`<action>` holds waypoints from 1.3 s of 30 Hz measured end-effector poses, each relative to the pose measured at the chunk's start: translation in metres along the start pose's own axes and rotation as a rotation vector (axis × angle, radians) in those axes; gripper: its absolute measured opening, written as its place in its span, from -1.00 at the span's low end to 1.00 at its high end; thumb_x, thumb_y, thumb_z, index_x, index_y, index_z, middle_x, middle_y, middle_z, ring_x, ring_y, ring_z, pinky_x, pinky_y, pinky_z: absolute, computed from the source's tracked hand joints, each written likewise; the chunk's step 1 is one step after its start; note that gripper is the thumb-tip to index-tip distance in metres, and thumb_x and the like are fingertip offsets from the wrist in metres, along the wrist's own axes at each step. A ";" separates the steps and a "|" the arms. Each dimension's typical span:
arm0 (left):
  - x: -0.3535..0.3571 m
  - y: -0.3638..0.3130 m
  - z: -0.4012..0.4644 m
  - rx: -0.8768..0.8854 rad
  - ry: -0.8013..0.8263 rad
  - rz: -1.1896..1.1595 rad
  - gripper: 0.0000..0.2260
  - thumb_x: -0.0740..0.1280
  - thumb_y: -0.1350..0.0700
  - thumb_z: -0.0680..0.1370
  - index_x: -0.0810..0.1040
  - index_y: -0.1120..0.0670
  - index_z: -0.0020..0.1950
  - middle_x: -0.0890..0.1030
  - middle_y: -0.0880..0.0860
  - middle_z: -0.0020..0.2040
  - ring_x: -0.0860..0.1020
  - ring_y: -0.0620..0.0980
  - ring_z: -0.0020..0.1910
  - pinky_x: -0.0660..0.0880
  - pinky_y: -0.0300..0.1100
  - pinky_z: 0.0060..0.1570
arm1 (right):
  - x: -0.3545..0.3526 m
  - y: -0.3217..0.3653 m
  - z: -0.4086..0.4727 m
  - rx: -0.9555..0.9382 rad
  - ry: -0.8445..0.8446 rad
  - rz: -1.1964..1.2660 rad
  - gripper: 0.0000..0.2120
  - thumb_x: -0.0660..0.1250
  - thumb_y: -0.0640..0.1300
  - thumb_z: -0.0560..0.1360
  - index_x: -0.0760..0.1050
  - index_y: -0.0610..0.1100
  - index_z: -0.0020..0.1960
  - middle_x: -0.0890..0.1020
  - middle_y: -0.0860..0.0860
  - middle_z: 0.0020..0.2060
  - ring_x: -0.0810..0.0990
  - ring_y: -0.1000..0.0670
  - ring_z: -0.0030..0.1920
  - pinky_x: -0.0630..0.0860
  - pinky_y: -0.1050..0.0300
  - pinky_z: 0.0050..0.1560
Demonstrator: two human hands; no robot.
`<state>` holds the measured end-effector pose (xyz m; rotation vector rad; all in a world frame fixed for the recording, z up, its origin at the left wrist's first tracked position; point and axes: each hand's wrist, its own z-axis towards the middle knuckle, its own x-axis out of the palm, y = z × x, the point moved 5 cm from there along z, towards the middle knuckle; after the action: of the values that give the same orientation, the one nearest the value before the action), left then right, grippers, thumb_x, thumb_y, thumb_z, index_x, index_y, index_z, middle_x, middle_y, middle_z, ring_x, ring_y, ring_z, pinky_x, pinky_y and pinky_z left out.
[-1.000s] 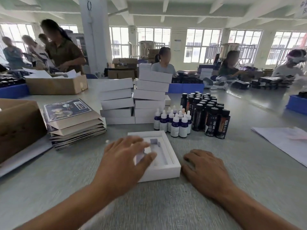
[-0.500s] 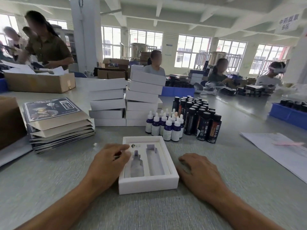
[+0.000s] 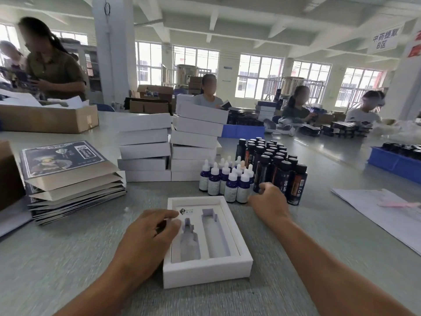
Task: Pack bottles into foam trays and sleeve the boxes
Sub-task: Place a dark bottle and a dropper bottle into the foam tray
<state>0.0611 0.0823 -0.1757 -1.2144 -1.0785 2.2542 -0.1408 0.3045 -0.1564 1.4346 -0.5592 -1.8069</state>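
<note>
A white box with a foam tray (image 3: 206,269) lies in front of me, its two bottle-shaped slots empty. My left hand (image 3: 148,238) rests on the tray's left rim, fingers spread, holding nothing. My right hand (image 3: 270,202) is just beyond the tray's far right corner, fingers loosely curled, reaching between the blue dropper bottles (image 3: 227,181) and the tall dark bottles (image 3: 278,165). Whether its fingertips touch a bottle I cannot tell.
Two stacks of white boxes (image 3: 168,147) stand behind the bottles. A pile of printed flat sleeves (image 3: 68,174) lies at the left, a cardboard carton (image 3: 47,118) behind it. Paper sheets (image 3: 382,210) lie at the right, a blue bin (image 3: 396,159) beyond. Several people work at other tables.
My right hand has lifted off the table beside the tray and moved forward to the bottles. My left hand has stayed at the tray's left side.
</note>
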 end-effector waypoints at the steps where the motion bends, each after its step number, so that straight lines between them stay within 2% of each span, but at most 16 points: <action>1: 0.000 0.000 0.000 0.002 0.001 -0.004 -0.84 0.30 -0.07 0.58 0.59 -0.21 0.13 0.54 -0.18 0.13 0.49 -0.34 0.00 0.39 -0.38 -0.06 | 0.002 0.000 0.005 0.020 0.023 0.006 -0.55 0.34 -0.10 0.51 0.43 -0.19 0.37 0.48 0.17 -0.22 0.45 0.16 -0.22 0.38 0.15 -0.20; 3: 0.001 0.000 0.001 0.000 0.004 -0.011 -0.86 0.29 -0.07 0.58 0.58 -0.22 0.11 0.53 -0.21 0.11 0.48 -0.36 -0.01 0.36 -0.43 -0.08 | 0.007 0.000 0.013 0.050 0.076 0.027 -0.51 0.32 -0.17 0.48 0.40 -0.15 0.40 0.54 0.10 -0.10 0.50 0.07 -0.10 0.41 0.10 -0.09; 6: 0.001 0.000 0.001 0.006 -0.009 -0.029 -0.87 0.30 -0.06 0.57 0.59 -0.23 0.08 0.53 -0.24 0.08 0.49 -0.39 -0.03 0.35 -0.45 -0.09 | 0.011 0.002 0.022 0.025 0.103 0.078 -0.57 0.33 -0.21 0.48 0.44 -0.11 0.35 0.52 0.19 -0.18 0.48 0.19 -0.18 0.36 0.22 -0.26; 9: 0.001 -0.002 0.001 0.007 -0.009 -0.028 -0.91 0.32 -0.05 0.56 0.59 -0.24 0.00 0.54 -0.26 0.04 0.50 -0.40 -0.07 0.35 -0.46 -0.14 | 0.015 0.003 0.028 0.014 0.125 0.124 -0.50 0.35 -0.26 0.43 0.45 -0.10 0.36 0.50 0.23 -0.20 0.45 0.24 -0.18 0.33 0.28 -0.28; 14: 0.001 -0.006 0.000 0.027 -0.008 -0.035 -0.93 0.35 -0.06 0.53 0.61 -0.26 -0.09 0.57 -0.22 0.00 0.48 -0.44 -0.06 0.36 -0.43 -0.16 | 0.018 0.003 0.028 -0.016 0.152 0.128 -0.42 0.48 -0.21 0.39 0.46 -0.06 0.39 0.51 0.25 -0.19 0.52 0.09 -0.04 0.41 0.16 0.00; 16: 0.001 -0.005 0.000 0.026 -0.019 -0.053 -0.93 0.37 -0.06 0.53 0.62 -0.25 -0.08 0.58 -0.21 0.00 0.50 -0.41 -0.07 0.38 -0.39 -0.15 | 0.021 0.005 0.027 -0.037 0.184 0.135 -0.50 0.48 -0.19 0.39 0.52 -0.03 0.31 0.60 0.19 -0.13 0.59 0.04 0.03 0.51 0.04 0.15; 18: 0.001 -0.005 -0.001 0.023 -0.020 -0.050 -0.93 0.37 -0.06 0.52 0.61 -0.25 -0.05 0.58 -0.21 0.00 0.51 -0.41 -0.08 0.39 -0.39 -0.16 | 0.026 0.005 0.026 -0.064 0.221 0.134 -0.66 0.46 -0.20 0.39 0.60 0.06 0.13 0.66 0.14 -0.09 0.63 0.02 0.03 0.54 -0.06 0.20; 19: 0.001 -0.005 -0.001 0.021 -0.017 -0.049 -0.93 0.37 -0.06 0.53 0.61 -0.25 -0.04 0.59 -0.21 0.01 0.51 -0.41 -0.08 0.39 -0.39 -0.16 | 0.027 0.005 0.026 -0.075 0.226 0.136 -0.70 0.45 -0.21 0.39 0.61 0.10 0.04 0.67 0.12 -0.08 0.64 0.03 0.01 0.56 -0.07 0.18; 20: 0.001 -0.005 -0.001 0.019 -0.015 -0.050 -0.93 0.37 -0.06 0.53 0.60 -0.25 -0.04 0.59 -0.20 0.01 0.50 -0.41 -0.07 0.39 -0.39 -0.15 | 0.027 0.004 0.027 -0.074 0.215 0.147 -0.69 0.43 -0.22 0.39 0.61 0.08 0.06 0.67 0.10 -0.06 0.64 0.04 -0.02 0.58 -0.05 0.13; 22: 0.001 -0.006 -0.001 0.020 -0.016 -0.050 -0.92 0.37 -0.06 0.53 0.60 -0.26 -0.04 0.59 -0.20 0.00 0.50 -0.42 -0.07 0.39 -0.39 -0.15 | 0.022 0.001 0.029 -0.050 0.138 0.139 -0.59 0.36 -0.24 0.44 0.54 -0.08 0.28 0.62 0.08 -0.07 0.63 0.09 -0.12 0.62 0.06 -0.03; 24: 0.001 -0.007 -0.001 0.019 -0.017 -0.044 -0.92 0.37 -0.06 0.53 0.60 -0.25 -0.04 0.58 -0.20 0.00 0.50 -0.43 -0.07 0.38 -0.40 -0.16 | 0.017 0.000 0.033 -0.050 0.030 0.042 -0.58 0.30 -0.21 0.50 0.47 -0.17 0.36 0.57 0.09 -0.13 0.62 0.07 -0.17 0.60 0.08 -0.11; 28: 0.002 -0.007 0.000 0.008 -0.013 -0.043 -0.93 0.37 -0.06 0.53 0.60 -0.25 -0.04 0.57 -0.21 0.01 0.49 -0.44 -0.07 0.36 -0.44 -0.17 | 0.019 0.004 0.040 -0.068 -0.058 -0.081 -0.67 0.26 -0.11 0.56 0.49 -0.21 0.28 0.65 -0.09 0.02 0.60 -0.09 -0.02 0.56 0.02 0.00; 30: 0.002 -0.007 0.000 0.007 -0.017 -0.050 -0.94 0.36 -0.06 0.53 0.60 -0.25 -0.05 0.57 -0.23 0.01 0.49 -0.44 -0.05 0.36 -0.45 -0.17 | 0.024 0.008 0.045 -0.061 -0.059 -0.107 -0.67 0.26 -0.07 0.57 0.49 -0.20 0.27 0.65 -0.13 0.08 0.59 -0.14 0.04 0.50 0.05 -0.03; 34: 0.004 -0.006 0.002 0.033 0.003 -0.012 -0.91 0.30 -0.05 0.56 0.59 -0.23 -0.04 0.51 -0.31 0.05 0.45 -0.48 -0.02 0.33 -0.53 -0.17 | 0.036 0.016 0.056 -0.044 -0.052 -0.133 -0.74 0.28 -0.04 0.57 0.51 -0.19 0.16 0.65 -0.16 0.05 0.60 -0.19 0.02 0.36 0.10 -0.14; 37: 0.009 -0.002 0.003 0.054 0.063 0.016 -0.85 0.24 -0.06 0.59 0.58 -0.22 0.09 0.43 -0.36 0.19 0.43 -0.45 0.05 0.30 -0.51 -0.04 | 0.041 0.014 0.057 -0.016 -0.067 -0.190 -0.82 0.24 -0.09 0.59 0.49 -0.17 0.12 0.64 -0.15 0.05 0.58 -0.17 -0.05 0.39 0.08 -0.14; 39: 0.010 0.000 0.003 0.050 0.101 0.060 -0.77 0.21 -0.08 0.60 0.53 -0.24 0.23 0.35 -0.33 0.34 0.41 -0.37 0.18 0.35 -0.28 0.18 | 0.041 0.013 0.054 -0.002 -0.075 -0.198 -0.85 0.22 -0.13 0.59 0.49 -0.16 0.08 0.64 -0.15 0.01 0.52 -0.13 -0.13 0.40 0.07 -0.15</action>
<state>0.0527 0.0873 -0.1802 -1.3411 -0.9545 2.2231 -0.1927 0.2590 -0.1580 1.4683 -0.4661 -2.0223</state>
